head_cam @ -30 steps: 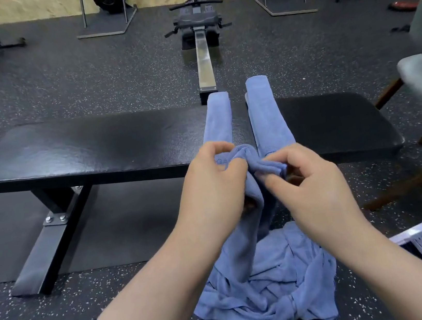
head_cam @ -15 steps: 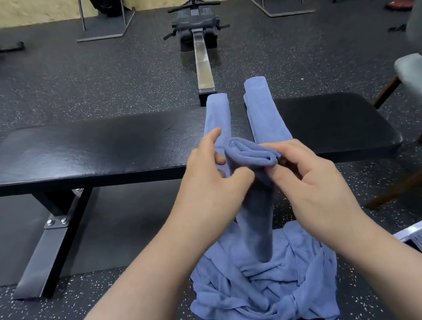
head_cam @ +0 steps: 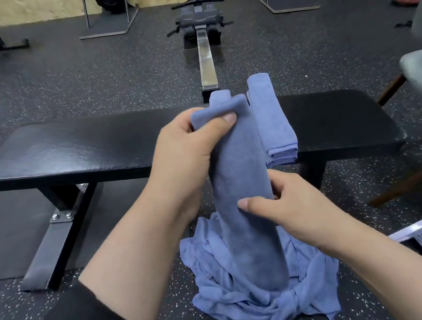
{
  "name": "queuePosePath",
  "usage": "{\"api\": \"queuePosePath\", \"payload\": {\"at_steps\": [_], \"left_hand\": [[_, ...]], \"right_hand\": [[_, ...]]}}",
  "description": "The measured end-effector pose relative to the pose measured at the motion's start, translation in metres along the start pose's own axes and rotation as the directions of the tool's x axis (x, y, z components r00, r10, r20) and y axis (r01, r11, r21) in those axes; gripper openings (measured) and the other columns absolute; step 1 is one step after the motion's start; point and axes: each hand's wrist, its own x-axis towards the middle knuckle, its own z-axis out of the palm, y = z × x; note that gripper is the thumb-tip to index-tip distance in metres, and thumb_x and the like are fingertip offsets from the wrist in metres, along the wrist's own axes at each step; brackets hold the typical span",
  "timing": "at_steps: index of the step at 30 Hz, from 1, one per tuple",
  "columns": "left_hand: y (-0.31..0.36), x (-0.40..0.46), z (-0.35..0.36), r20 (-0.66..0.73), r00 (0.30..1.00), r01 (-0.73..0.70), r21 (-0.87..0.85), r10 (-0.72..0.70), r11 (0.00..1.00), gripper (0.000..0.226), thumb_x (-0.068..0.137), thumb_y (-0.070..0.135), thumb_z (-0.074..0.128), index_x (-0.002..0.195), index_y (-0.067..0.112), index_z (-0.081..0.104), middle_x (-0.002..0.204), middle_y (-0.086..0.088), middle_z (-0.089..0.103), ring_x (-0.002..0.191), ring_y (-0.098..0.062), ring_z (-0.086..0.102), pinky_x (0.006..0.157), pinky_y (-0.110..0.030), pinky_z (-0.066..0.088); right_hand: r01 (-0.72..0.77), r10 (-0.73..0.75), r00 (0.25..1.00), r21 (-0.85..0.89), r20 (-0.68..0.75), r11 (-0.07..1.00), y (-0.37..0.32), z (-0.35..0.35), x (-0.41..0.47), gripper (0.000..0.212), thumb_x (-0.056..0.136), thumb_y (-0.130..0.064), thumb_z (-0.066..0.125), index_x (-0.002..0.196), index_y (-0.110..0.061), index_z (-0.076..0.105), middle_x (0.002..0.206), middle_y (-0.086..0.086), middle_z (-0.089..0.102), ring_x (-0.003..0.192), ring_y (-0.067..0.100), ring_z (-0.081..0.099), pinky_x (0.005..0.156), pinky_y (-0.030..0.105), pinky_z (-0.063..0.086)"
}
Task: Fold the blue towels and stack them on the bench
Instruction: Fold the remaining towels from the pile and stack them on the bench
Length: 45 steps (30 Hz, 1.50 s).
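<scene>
From your head camera: your left hand (head_cam: 183,147) fingers pinch the folded towel's (head_cam: 243,182) top, your right hand (head_cam: 289,203) grips its middle. Folded towels (head_cam: 271,116) lie on the worktop (head_cam: 81,151); a crumpled pile (head_cam: 264,296) on the floor remains.

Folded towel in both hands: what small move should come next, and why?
Probably lay the folded towel down on the bench beside the folded stack. The left hand grips its top end, the right hand pinches it lower down, and it already looks like a narrow strip. A loose pile waits on the floor.
</scene>
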Motion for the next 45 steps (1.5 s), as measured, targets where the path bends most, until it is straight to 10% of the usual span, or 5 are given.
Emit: {"api": "queuePosePath", "payload": {"at_steps": [9, 18, 27, 31, 45], "left_hand": [[-0.006, 0.001, 0.004, 0.107, 0.940, 0.340, -0.267, -0.323, 0.902, 0.041, 0.097, 0.016, 0.064, 0.132, -0.005, 0.059, 0.119, -0.021, 0.070, 0.100, -0.025, 0.068, 0.093, -0.037, 0.054], [0.022, 0.021, 0.004, 0.108, 0.952, 0.307, -0.324, -0.287, 0.895, 0.042, 0.098, 0.017, 0.058, 0.138, 0.001, 0.058, 0.131, -0.016, 0.066, 0.108, -0.024, 0.069, 0.089, -0.034, 0.059], [0.046, 0.032, 0.023, 0.274, 0.950, 0.255, -0.404, -0.150, 0.878, 0.029, 0.089, 0.019, 0.052, 0.114, 0.009, 0.062, 0.101, -0.010, 0.065, 0.097, -0.027, 0.064, 0.098, -0.038, 0.054], [0.037, 0.024, 0.026, 0.330, 0.935, 0.255, -0.382, -0.127, 0.888, 0.040, 0.076, 0.023, 0.057, 0.112, 0.008, 0.064, 0.116, -0.017, 0.055, 0.112, -0.030, 0.054, 0.117, -0.049, 0.034], [0.025, 0.018, 0.023, 0.181, 0.982, 0.091, -0.202, -0.054, 0.975, 0.037, 0.087, 0.020, 0.051, 0.120, 0.006, 0.062, 0.104, -0.011, 0.067, 0.097, -0.025, 0.065, 0.082, -0.037, 0.055]], "right_hand": [[0.034, -0.031, 0.993, 0.026, -0.110, 0.999, 0.001, -0.003, -0.002, 0.016, 0.096, -0.026, 0.067, 0.111, -0.030, 0.067, 0.105, -0.017, 0.076, 0.099, 0.000, 0.070, 0.089, 0.028, 0.054], [-0.074, 0.063, 0.995, 0.143, 0.074, 0.987, -0.001, -0.017, -0.009, 0.035, 0.079, -0.041, 0.078, 0.108, -0.023, 0.074, 0.102, -0.006, 0.079, 0.097, 0.013, 0.075, 0.090, 0.038, 0.058], [0.089, -0.064, 0.986, 0.156, -0.157, 0.984, 0.001, -0.036, -0.005, 0.037, 0.085, -0.064, 0.060, 0.104, -0.033, 0.068, 0.102, -0.008, 0.073, 0.095, 0.007, 0.067, 0.091, 0.037, 0.050], [0.143, -0.106, 0.976, 0.189, -0.192, 0.972, -0.003, -0.040, -0.004, 0.014, 0.097, -0.030, 0.066, 0.111, -0.029, 0.069, 0.101, -0.005, 0.076, 0.087, 0.006, 0.067, 0.081, 0.027, 0.055], [0.213, -0.210, 0.956, -0.005, -0.203, 0.977, -0.004, -0.027, -0.010, 0.029, 0.105, -0.037, 0.049, 0.082, -0.022, 0.057, 0.067, -0.015, 0.051, 0.063, 0.003, 0.044, 0.062, 0.022, 0.038]]}}
